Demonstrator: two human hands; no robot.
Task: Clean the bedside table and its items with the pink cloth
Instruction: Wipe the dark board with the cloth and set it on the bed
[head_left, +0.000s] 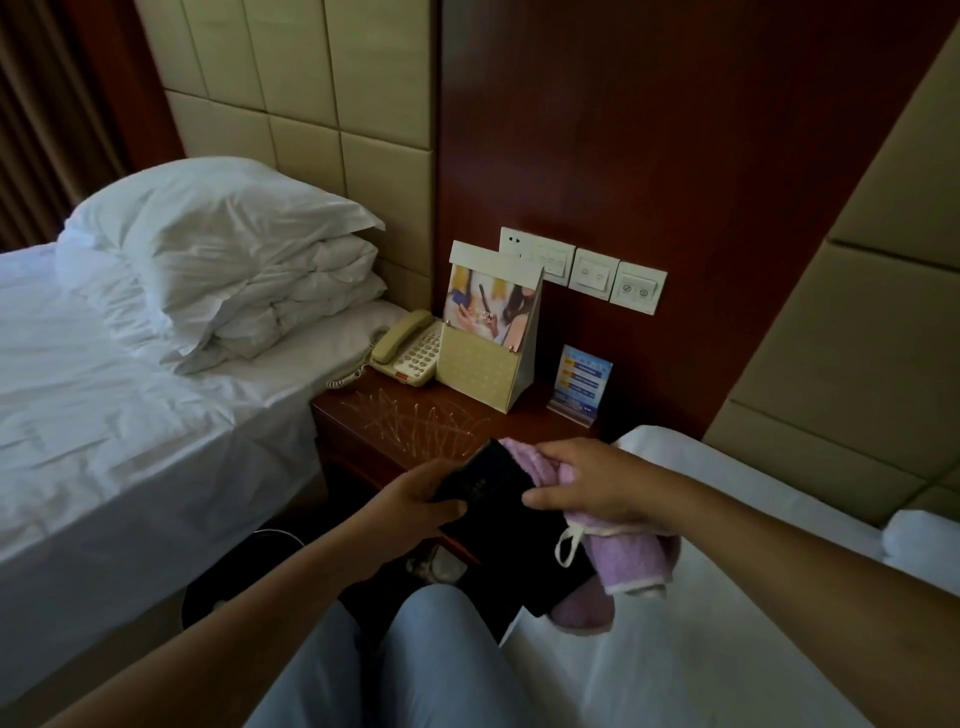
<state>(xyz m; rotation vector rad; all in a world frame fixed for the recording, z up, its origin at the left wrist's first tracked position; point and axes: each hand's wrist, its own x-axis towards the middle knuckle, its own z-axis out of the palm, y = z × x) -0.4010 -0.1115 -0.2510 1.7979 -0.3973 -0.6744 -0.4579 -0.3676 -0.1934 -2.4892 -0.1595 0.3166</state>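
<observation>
The dark wooden bedside table (415, 421) stands between two beds, its top marked with pale scratches. My left hand (415, 499) grips a black folder (504, 525) by its left edge, held above the table's front edge. My right hand (587, 483) presses the pink cloth (628, 561) against the folder's right side; the cloth hangs down with a white loop. On the table stand a beige telephone (405, 351), a cream brochure holder (488, 338) and a small blue sign (579, 387).
A white bed with stacked pillows (234, 260) lies at the left. Another white bed (727, 597) is at the right. Wall switches (592, 270) sit behind the table. A dark bin (244, 566) stands on the floor below. My knee (441, 660) is in the foreground.
</observation>
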